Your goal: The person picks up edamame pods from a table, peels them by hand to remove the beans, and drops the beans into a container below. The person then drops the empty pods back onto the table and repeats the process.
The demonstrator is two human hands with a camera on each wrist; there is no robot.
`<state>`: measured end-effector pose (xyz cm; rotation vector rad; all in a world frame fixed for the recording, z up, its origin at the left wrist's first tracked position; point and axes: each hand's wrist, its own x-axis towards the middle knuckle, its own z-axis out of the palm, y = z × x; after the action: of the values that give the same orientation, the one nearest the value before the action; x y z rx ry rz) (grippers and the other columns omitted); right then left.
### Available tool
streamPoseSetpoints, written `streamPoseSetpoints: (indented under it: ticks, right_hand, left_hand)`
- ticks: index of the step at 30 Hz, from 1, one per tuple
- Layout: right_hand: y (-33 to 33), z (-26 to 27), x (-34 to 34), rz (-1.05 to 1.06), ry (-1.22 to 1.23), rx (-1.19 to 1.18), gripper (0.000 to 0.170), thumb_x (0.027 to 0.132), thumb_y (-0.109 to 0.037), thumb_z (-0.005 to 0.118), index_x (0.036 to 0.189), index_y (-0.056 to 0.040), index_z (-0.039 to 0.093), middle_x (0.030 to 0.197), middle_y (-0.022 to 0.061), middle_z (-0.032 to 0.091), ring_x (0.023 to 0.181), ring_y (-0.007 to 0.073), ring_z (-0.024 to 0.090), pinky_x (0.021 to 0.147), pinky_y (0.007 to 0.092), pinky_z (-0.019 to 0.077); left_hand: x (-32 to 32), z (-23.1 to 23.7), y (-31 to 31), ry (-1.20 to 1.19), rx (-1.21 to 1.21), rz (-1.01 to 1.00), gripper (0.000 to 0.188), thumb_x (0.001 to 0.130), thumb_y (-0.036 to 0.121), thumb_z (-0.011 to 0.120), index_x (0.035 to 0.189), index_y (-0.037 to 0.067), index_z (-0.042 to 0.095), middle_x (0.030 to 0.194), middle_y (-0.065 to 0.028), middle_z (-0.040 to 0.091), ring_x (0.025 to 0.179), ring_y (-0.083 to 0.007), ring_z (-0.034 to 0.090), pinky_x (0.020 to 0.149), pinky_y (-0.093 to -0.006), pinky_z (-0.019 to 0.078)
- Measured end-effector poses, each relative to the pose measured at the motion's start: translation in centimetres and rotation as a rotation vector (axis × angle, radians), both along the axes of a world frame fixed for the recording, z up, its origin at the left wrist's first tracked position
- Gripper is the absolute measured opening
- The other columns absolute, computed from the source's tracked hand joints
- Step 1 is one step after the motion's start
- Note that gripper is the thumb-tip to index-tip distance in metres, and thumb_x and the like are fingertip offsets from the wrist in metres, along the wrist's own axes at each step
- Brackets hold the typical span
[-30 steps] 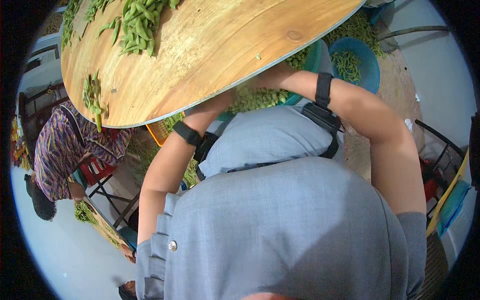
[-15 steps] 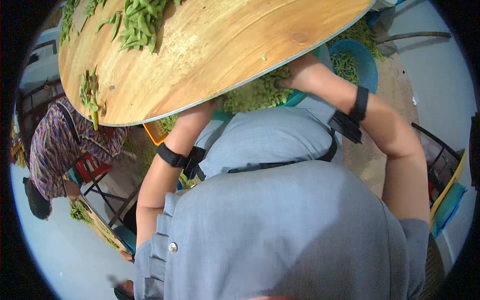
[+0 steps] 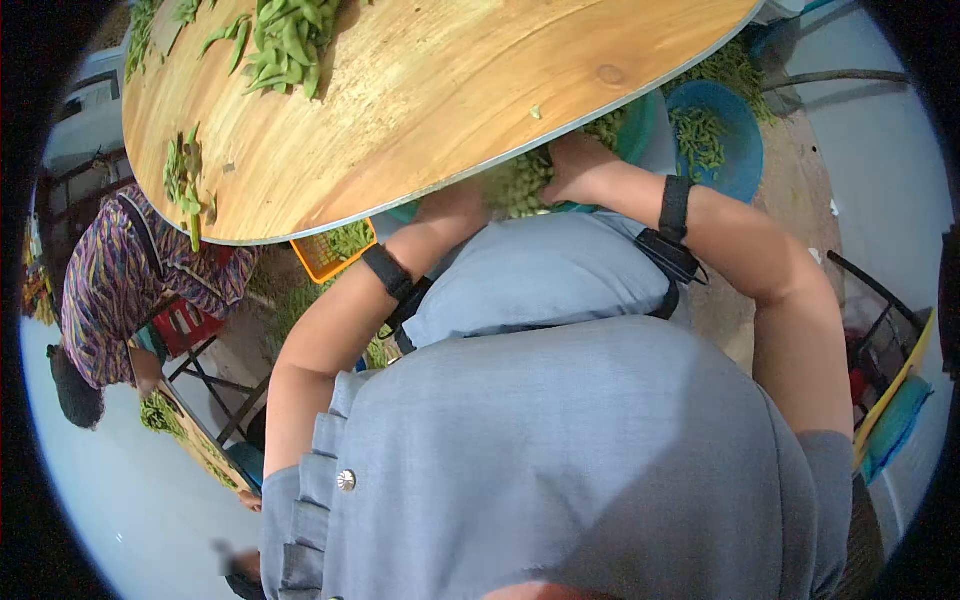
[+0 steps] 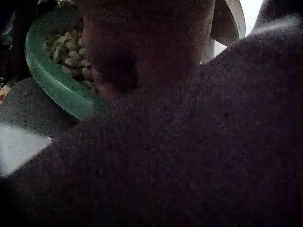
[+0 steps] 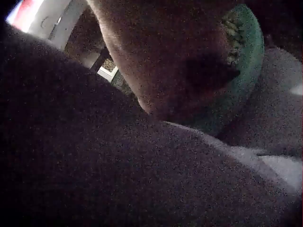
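A green basin (image 3: 640,130) of shelled green beans (image 3: 522,185) rests on the lap, partly under the round wooden tabletop (image 3: 430,110). My left hand (image 3: 458,203) reaches in at the basin's left side, its fingers hidden. Opposite it, my right hand (image 3: 582,168) is at the beans with its fingertips out of sight. The left wrist view is dark and shows the basin's rim (image 4: 71,97) beside the hand (image 4: 147,42). Similarly dim, the right wrist view has the rim (image 5: 253,71) beyond that hand (image 5: 170,52).
Green pods (image 3: 290,45) lie piled on the tabletop, with a small bunch (image 3: 185,185) near its left edge. A blue basin (image 3: 745,150) of pods stands at right, an orange basket (image 3: 318,262) at left. Another person in a patterned top (image 3: 120,270) is at far left.
Since half a second ago, my hands have moved closer together over the beans, the left to the right and the right to the left. The view has shifted slightly.
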<state>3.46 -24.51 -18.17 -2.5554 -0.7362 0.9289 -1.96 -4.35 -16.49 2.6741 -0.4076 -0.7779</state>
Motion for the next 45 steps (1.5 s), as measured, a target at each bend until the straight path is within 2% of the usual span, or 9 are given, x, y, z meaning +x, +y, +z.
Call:
streamPoseSetpoints:
  ticks: [6, 11, 14, 17, 24, 29, 36, 38, 45]
  right_hand:
    - [1.5, 0.1, 1.7, -0.212, 0.208, 0.131, 0.073, 0.062, -0.035, 0.077, 0.120, 0.0020, 0.053, 0.119, 0.0239, 0.057, 0.112, 0.0370, 0.054, 0.096, 0.0413, 0.0445]
    - [-0.1, -1.5, 3.6, 0.006, -0.561, 0.539, 0.053, 0.085, -0.035, 0.057, 0.133, -0.0155, 0.047, 0.139, 0.0118, 0.044, 0.128, 0.0303, 0.039, 0.109, 0.0415, 0.0301]
    - [-2.2, -2.5, 4.8, 0.048, -0.621, 0.622, 0.046, 0.092, -0.033, 0.047, 0.136, -0.0185, 0.043, 0.142, 0.0094, 0.040, 0.130, 0.0291, 0.038, 0.110, 0.0413, 0.0292]
    - [-1.8, 5.0, 5.2, 0.095, -0.410, -0.103, 0.046, 0.093, -0.033, 0.047, 0.136, -0.0191, 0.043, 0.143, 0.0076, 0.039, 0.130, 0.0279, 0.037, 0.111, 0.0406, 0.0289]
    - [-5.6, 1.0, 4.8, 0.024, -0.619, 0.238, 0.042, 0.085, -0.026, 0.056, 0.125, -0.0142, 0.053, 0.133, 0.0129, 0.050, 0.120, 0.0311, 0.049, 0.102, 0.0406, 0.0399]
    - [-3.2, 4.1, 1.4, 0.104, 0.081, -0.188, 0.048, 0.071, -0.024, 0.070, 0.111, -0.0001, 0.059, 0.125, 0.0215, 0.052, 0.105, 0.0351, 0.058, 0.085, 0.0408, 0.0520]
    - [2.9, -2.4, -0.7, 0.093, -0.038, -0.020, 0.066, 0.069, -0.026, 0.071, 0.126, 0.0014, 0.048, 0.126, 0.0240, 0.052, 0.116, 0.0374, 0.050, 0.098, 0.0405, 0.0417]
    - [4.8, -4.4, -0.2, 0.173, -0.398, 0.329, 0.065, 0.076, -0.027, 0.066, 0.133, -0.0044, 0.044, 0.135, 0.0196, 0.045, 0.125, 0.0341, 0.043, 0.105, 0.0421, 0.0366]
    - [1.1, -4.9, 1.6, 0.115, -0.405, 0.444, 0.055, 0.077, -0.021, 0.062, 0.129, -0.0049, 0.048, 0.129, 0.0196, 0.050, 0.120, 0.0353, 0.047, 0.101, 0.0439, 0.0387]
  left_hand:
    - [1.5, -1.4, 0.4, -0.559, -0.068, -0.133, 0.078, 0.077, 0.034, 0.067, 0.140, 0.004, 0.032, 0.138, -0.0233, 0.040, 0.130, -0.0378, 0.036, 0.107, -0.0435, 0.0331]
    - [1.7, -1.6, 1.1, -0.472, -0.045, -0.133, 0.075, 0.079, 0.036, 0.064, 0.140, 0.006, 0.032, 0.140, -0.0216, 0.038, 0.131, -0.0369, 0.035, 0.108, -0.0431, 0.0319]
    - [1.8, -1.7, 1.1, -0.422, -0.038, -0.136, 0.074, 0.080, 0.037, 0.062, 0.141, 0.007, 0.032, 0.142, -0.0205, 0.037, 0.132, -0.0363, 0.035, 0.109, -0.0429, 0.0311]
    - [1.5, -1.8, 1.3, -0.364, -0.029, -0.139, 0.072, 0.082, 0.038, 0.060, 0.141, 0.008, 0.032, 0.143, -0.0195, 0.036, 0.132, -0.0357, 0.034, 0.109, -0.0426, 0.0304]
    - [1.1, -1.3, 1.8, -0.247, 0.009, -0.145, 0.069, 0.085, 0.041, 0.055, 0.143, 0.011, 0.032, 0.146, -0.0170, 0.033, 0.134, -0.0344, 0.033, 0.110, -0.0420, 0.0287]
    - [0.5, -0.5, 2.5, -0.168, 0.058, -0.132, 0.067, 0.087, 0.042, 0.052, 0.143, 0.012, 0.032, 0.148, -0.0153, 0.031, 0.135, -0.0334, 0.032, 0.111, -0.0416, 0.0275]
    - [0.4, 1.1, 1.4, -0.215, -0.216, -0.019, 0.059, 0.087, 0.032, 0.053, 0.139, 0.009, 0.037, 0.144, -0.0148, 0.037, 0.133, -0.0342, 0.032, 0.110, -0.0426, 0.0281]
    - [0.4, -0.5, 2.4, -0.372, -0.314, 0.094, 0.055, 0.088, 0.030, 0.052, 0.138, 0.010, 0.041, 0.142, -0.0166, 0.040, 0.131, -0.0334, 0.036, 0.109, -0.0425, 0.0300]
    - [0.1, 0.6, 7.0, -0.392, -0.107, 0.200, 0.043, 0.091, 0.031, 0.046, 0.129, 0.012, 0.052, 0.130, -0.0180, 0.052, 0.117, -0.0371, 0.049, 0.099, -0.0470, 0.0386]
